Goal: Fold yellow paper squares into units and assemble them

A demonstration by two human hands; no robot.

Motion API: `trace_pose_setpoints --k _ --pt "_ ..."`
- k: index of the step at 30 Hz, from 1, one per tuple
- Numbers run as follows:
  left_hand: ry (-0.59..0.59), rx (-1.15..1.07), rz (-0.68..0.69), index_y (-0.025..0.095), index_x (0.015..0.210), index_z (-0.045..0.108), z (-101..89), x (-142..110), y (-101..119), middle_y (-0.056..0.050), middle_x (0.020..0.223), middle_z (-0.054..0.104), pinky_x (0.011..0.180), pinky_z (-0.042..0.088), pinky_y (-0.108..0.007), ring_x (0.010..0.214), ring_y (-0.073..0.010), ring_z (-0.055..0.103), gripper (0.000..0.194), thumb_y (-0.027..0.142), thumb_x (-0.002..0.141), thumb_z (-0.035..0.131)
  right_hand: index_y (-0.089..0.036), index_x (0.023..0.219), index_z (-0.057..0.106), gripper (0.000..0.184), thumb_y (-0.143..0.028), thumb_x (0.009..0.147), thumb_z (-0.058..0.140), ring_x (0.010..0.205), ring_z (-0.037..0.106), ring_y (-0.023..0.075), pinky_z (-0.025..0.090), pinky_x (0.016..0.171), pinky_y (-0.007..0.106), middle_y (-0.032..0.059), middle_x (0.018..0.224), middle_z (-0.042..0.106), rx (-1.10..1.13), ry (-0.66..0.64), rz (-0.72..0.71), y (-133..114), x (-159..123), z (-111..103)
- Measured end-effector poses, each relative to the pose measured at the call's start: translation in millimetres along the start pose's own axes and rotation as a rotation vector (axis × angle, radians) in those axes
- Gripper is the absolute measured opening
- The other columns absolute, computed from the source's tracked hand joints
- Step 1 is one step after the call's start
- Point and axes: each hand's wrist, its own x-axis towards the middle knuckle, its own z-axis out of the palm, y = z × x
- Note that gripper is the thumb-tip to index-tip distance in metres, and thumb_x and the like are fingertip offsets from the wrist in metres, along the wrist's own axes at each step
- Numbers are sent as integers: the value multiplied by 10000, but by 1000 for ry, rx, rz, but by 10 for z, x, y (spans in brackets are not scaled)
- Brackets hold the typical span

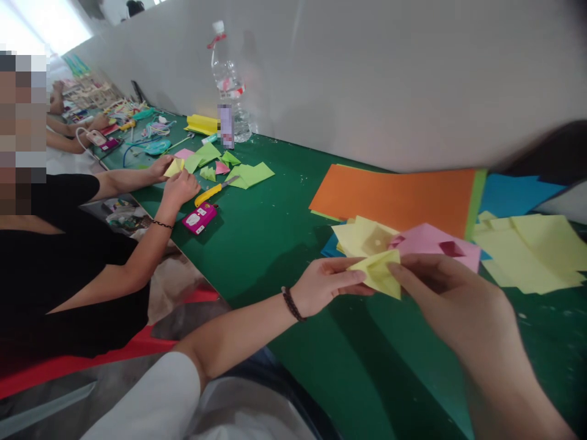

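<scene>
Both my hands hold a small folded yellow paper piece [380, 272] just above the green table [257, 232]. My left hand [323, 284], with a dark bead bracelet on the wrist, pinches the piece's left side. My right hand [452, 293] pinches its right side with thumb and fingers closed. Just behind the piece lie a yellow sheet [362, 235] and a pink sheet [428, 241] with a small dark red patch.
Large orange sheet [398, 195], blue sheet [513, 192] and a stack of pale yellow sheets [536, 250] lie at the right. A person in black at left folds yellow paper [174, 167] beside green scraps, a yellow knife [208, 194], a pink box [200, 218]. A water bottle [228, 79] stands by the wall.
</scene>
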Motion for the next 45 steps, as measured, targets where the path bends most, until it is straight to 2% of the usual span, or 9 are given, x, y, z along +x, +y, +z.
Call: trace_pose_setpoints --k 8,15,19,22,27,31,36,41,45 --pt "29 -19 -34 115 851 761 16 6 8 -47 790 716 773 519 -366 666 -149 670 522 352 419 933 -249 714 637 411 -589 488 597 626 633 239 481 547 337 51 685 676 10 -29 13 -2 -9 6" --pt "24 -17 -39 110 864 757 13 8 10 -47 804 716 774 519 -367 686 -160 675 523 354 435 929 -271 926 681 479 -580 572 587 746 677 242 518 662 353 42 809 717 -11 -3 -72 80 -8 32" --pt "38 -39 -41 108 857 754 12 13 2 -42 794 714 773 517 -369 677 -156 671 517 332 428 934 -245 856 682 442 -573 575 586 668 659 232 528 641 366 55 754 705 -47 25 -110 109 -4 50" --pt "31 -29 -48 105 858 755 3 17 -5 -43 787 713 775 517 -370 673 -160 675 512 335 437 932 -248 924 676 463 -580 610 597 645 655 220 536 627 371 55 783 708 -49 17 -130 129 1 59" --pt "32 -17 -52 109 864 758 2 18 -1 -53 818 722 762 521 -350 699 -163 679 520 346 435 931 -247 1232 545 583 -554 742 625 797 673 206 560 730 375 92 1003 691 185 45 -242 155 -27 77" --pt "36 -18 -63 108 866 758 15 14 2 -59 836 726 761 518 -344 710 -162 675 526 342 427 932 -236 1291 496 516 -556 887 467 840 674 197 562 777 404 115 1058 671 396 55 -194 140 -56 87" --pt "32 -20 -48 100 880 750 13 15 -3 -62 838 718 781 513 -357 733 -167 669 492 326 477 918 -235 1178 551 578 -498 687 705 875 672 214 582 744 374 90 1036 669 325 -43 -217 123 -38 91" --pt "31 -8 -35 99 869 745 7 17 16 -61 834 712 780 519 -342 723 -159 673 478 354 500 909 -214 947 643 410 -518 673 660 817 677 216 583 782 401 77 901 691 180 -39 -130 95 -38 79" --pt "45 -6 -27 105 871 744 10 19 13 -60 842 711 783 518 -344 710 -152 669 476 349 496 910 -220 1121 573 522 -527 708 659 819 675 210 584 712 371 85 1011 681 161 -7 -241 123 -54 90"
